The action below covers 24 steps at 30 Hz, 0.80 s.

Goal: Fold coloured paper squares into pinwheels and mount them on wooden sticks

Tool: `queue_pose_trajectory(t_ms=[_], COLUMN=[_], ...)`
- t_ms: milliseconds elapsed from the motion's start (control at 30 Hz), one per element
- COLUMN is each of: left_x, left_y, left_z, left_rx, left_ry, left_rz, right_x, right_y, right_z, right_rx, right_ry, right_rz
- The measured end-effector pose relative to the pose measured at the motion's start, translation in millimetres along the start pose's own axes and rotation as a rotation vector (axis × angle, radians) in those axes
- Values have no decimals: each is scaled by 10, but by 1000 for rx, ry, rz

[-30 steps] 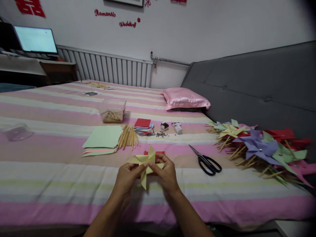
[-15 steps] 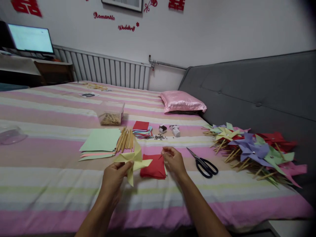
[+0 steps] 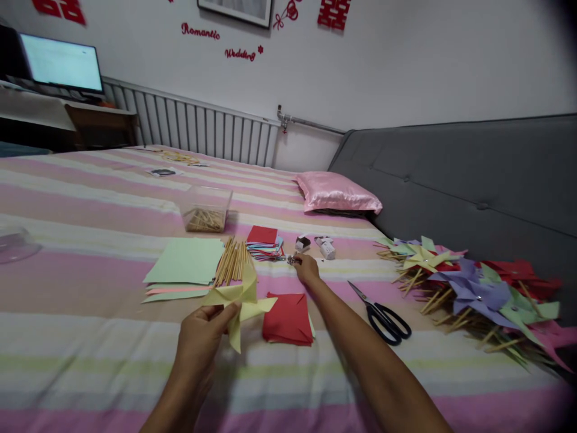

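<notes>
Yellow pinwheel (image 3: 243, 299) hovers near edge of red stack (image 3: 289, 320).

Right hand (image 3: 308, 269) is ditching the yellow pinwheel (image 3: 244, 293) and now reaching to the little metal bits (image 3: 291, 260) toward 2 o'clock, so left hand (image 3: 202, 335) is holding it solo.

Near the front edge of the bed (image 3: 99, 343), the person's left hand (image 3: 199, 337) pinches a yellow paper pinwheel (image 3: 243, 299). The right hand (image 3: 308, 270) is at a small pile of metal pieces (image 3: 291, 260); whether it grips one is too small to tell. Scissors (image 3: 381, 317) lie right of the red paper squares (image 3: 287, 319). Stick-mounted pinwheels (image 3: 481, 291) crowd the right edge beside the grey headboard (image 3: 478, 168).
</notes>
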<state>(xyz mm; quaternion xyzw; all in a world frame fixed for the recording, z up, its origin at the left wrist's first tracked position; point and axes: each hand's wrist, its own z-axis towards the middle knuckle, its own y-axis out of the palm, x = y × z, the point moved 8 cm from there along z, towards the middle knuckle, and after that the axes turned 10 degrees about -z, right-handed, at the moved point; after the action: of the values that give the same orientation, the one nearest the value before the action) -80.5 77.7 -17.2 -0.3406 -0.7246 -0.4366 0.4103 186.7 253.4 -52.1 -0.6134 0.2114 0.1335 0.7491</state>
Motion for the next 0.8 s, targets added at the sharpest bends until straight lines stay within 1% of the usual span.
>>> queue_pose_trajectory(t_ms=[133, 300, 400, 567, 800], left_x=[5, 14, 11, 17, 30], left_y=[-38, -96, -101, -80, -51], left_z=[11, 20, 15, -2, 0], left_rx=[15, 25, 16, -4, 4], left_ry=[-4, 13, 14, 16, 28], left_rz=[-19, 13, 7, -2, -5], right_x=[-1, 148, 185, 219, 359], right_y=[-13, -170, -250, -332, -336], right_z=[-24, -35, -35, -18, 10], right_rx=[11, 52, 55, 23, -45], right_ry=[-23, 74, 100, 97, 134], right_rz=[-64, -124, -138, -141, -159])
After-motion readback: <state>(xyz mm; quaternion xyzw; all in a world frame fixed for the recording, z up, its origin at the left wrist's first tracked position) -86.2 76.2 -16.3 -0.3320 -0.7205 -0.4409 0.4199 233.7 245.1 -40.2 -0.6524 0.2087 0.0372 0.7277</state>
